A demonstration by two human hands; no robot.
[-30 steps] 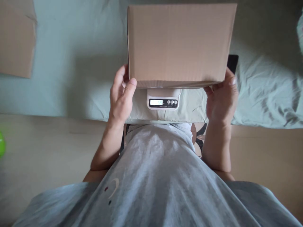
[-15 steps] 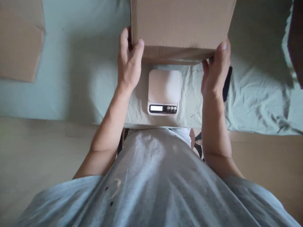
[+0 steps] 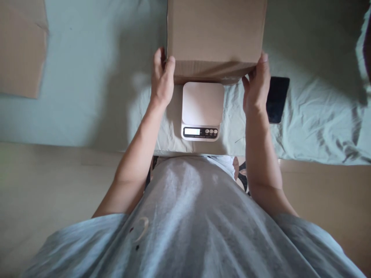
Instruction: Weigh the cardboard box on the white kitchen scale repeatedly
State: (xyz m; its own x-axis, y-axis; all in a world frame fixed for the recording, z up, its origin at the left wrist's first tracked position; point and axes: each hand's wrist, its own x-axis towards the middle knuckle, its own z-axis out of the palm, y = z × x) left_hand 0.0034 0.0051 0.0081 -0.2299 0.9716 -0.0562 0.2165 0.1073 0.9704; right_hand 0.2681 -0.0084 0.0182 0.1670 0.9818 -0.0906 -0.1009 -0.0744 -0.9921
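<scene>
Left hand (image 3: 162, 85) and right hand (image 3: 257, 87) were clamped on opposite sides of the cardboard box (image 3: 216, 31), just beyond the white scale (image 3: 203, 104), seemingly mid-carry, a step whose next move called for an even, level grip.

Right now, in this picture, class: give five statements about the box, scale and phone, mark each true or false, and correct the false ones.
1. The left grip and right grip hold the cardboard box. True.
2. The white scale has a lit display. True.
3. The display sits on the scale's side nearest the box. False: it sits on the side farthest from it.
4. The dark phone lies on the green cloth. True.
5. The phone is left of the scale. False: it is to the right.
</scene>
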